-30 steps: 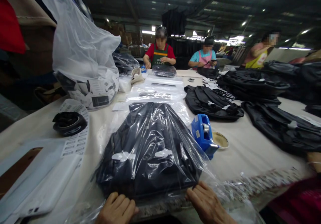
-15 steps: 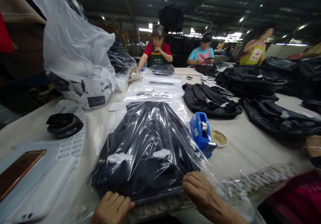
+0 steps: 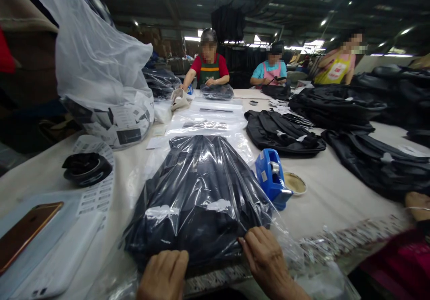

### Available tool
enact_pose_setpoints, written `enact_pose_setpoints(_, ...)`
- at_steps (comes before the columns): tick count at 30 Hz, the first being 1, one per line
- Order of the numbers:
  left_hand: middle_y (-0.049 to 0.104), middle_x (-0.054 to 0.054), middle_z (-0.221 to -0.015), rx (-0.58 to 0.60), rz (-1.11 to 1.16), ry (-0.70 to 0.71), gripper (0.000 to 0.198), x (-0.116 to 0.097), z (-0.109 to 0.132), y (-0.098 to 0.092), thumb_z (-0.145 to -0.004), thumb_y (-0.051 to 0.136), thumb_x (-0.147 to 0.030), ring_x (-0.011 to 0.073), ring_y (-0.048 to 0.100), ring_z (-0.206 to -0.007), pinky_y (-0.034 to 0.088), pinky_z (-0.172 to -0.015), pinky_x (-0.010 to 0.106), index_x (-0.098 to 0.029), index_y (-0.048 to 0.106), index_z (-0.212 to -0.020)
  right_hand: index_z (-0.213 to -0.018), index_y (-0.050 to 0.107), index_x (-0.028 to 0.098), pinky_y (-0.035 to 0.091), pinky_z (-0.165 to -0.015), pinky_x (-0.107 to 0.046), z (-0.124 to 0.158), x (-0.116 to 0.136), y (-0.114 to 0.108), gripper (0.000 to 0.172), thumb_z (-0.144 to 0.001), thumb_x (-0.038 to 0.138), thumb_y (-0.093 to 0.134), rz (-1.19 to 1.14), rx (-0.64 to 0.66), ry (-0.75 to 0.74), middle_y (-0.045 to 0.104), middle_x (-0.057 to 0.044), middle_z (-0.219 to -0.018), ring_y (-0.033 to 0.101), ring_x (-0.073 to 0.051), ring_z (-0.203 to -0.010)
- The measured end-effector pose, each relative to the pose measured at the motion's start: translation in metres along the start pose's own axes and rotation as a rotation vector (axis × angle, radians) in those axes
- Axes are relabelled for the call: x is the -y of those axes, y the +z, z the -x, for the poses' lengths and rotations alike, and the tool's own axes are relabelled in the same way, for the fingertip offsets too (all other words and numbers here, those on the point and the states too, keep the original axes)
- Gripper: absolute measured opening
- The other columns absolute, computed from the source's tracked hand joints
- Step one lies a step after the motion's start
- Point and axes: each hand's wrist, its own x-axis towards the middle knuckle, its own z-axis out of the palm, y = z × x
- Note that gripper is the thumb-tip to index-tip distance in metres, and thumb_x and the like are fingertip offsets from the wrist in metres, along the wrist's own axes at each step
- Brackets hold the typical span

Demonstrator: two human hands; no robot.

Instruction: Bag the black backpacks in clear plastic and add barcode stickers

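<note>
A black backpack lies on the table directly before me, inside a clear plastic bag whose near end spills over the table edge. My left hand is closed on the near left edge of the plastic bag, fingers curled over it. Gripping the same edge further right, my right hand has its thumb and fingers pressed together on the plastic. White patches show through the film on the backpack. A blue tape dispenser stands close to the bag's right side.
Left lie a phone, a barcode label sheet and a black round holder. Behind them stands a translucent sack of tags. More black backpacks lie right. Several people work around; one person's hand is at the right edge.
My left hand has shifted right and my right hand slightly up along the bag's near edge. The backpack's near side looks bunched. The co-worker opposite has lowered a hand.
</note>
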Motion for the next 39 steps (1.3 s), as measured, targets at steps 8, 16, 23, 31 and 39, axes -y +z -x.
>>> enact_pose_setpoints(8, 0.062, 0.011, -0.101, -0.084, 0.318, 0.267, 0.042, -0.035, -0.009, 0.064, -0.092, 0.022, -0.009, 0.0191, 0.053, -0.100, 0.044, -0.085, 0.032, -0.009, 0.060, -0.110, -0.075, 0.050, 0.019, 0.035, -0.066, -0.030, 0.001, -0.008, -0.017, 0.014, -0.087, 0.015, 0.044, -0.056, 0.087, -0.080, 0.055, -0.002, -0.073, 0.048, -0.016, -0.070)
enact_pose_setpoints(16, 0.063, 0.010, -0.102, -0.119, 0.368, 0.223, 0.042, -0.029, -0.003, 0.065, -0.091, 0.022, -0.007, 0.0181, 0.052, -0.103, 0.045, -0.087, 0.030, -0.011, 0.057, -0.116, -0.095, 0.057, 0.022, 0.027, -0.098, -0.040, 0.031, -0.068, -0.069, 0.025, -0.083, 0.006, 0.041, 0.024, 0.153, -0.156, 0.065, 0.000, -0.085, 0.057, -0.015, -0.085)
enact_pose_setpoints(23, 0.064, 0.010, -0.107, 0.033, 0.369, 0.219, 0.044, -0.028, -0.002, 0.057, -0.091, 0.023, -0.006, 0.0188, 0.052, -0.107, 0.045, -0.091, 0.032, -0.013, 0.054, -0.121, -0.074, 0.057, 0.025, 0.044, -0.078, -0.033, 0.031, -0.096, -0.077, 0.026, -0.091, 0.038, 0.043, -0.169, 0.197, 0.159, 0.059, 0.004, -0.064, 0.058, -0.014, -0.066)
enact_pose_setpoints(31, 0.064, 0.010, -0.108, -0.015, 0.350, 0.208, 0.043, -0.030, -0.005, 0.059, -0.090, 0.025, -0.004, 0.0189, 0.052, -0.109, 0.043, -0.092, 0.031, -0.013, 0.056, -0.118, -0.059, 0.055, 0.023, 0.040, -0.060, -0.030, 0.033, -0.099, -0.052, 0.049, -0.085, 0.061, 0.038, -0.204, 0.079, 0.511, 0.055, 0.001, -0.058, 0.053, -0.016, -0.059)
enact_pose_setpoints(39, 0.067, 0.006, -0.103, -0.175, 0.314, 0.211, 0.035, -0.033, -0.001, 0.076, -0.090, 0.033, -0.010, 0.0169, 0.056, -0.103, 0.042, -0.091, 0.029, -0.017, 0.060, -0.113, -0.058, 0.056, 0.023, 0.040, -0.055, -0.029, 0.037, -0.101, -0.036, 0.040, -0.078, 0.057, 0.052, -0.305, 0.064, 0.648, 0.057, 0.002, -0.056, 0.054, -0.016, -0.056)
